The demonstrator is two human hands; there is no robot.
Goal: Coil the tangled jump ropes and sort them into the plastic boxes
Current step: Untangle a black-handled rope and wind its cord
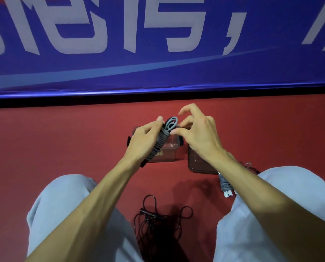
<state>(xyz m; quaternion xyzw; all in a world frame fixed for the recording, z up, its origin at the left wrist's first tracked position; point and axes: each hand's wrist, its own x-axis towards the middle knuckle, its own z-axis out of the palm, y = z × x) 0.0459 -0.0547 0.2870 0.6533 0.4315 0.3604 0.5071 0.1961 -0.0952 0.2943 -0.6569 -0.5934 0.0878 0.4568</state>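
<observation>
The grey rope (160, 142), nearly wound, is gripped in the left hand (144, 138), its top loop pinched by the right hand (197, 133), above a box (169, 154). A wound bundle (224, 183) lies beside the right forearm; below the hands, the black rope (158, 220) is yet to be untangled.

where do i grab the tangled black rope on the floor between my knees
Probably by the thick black handle at the tangled black rope's left edge, coming straight down on it from above. It looks like the only stiff part; the thin loops lie loose and would likely just drag the knot tighter.
</observation>
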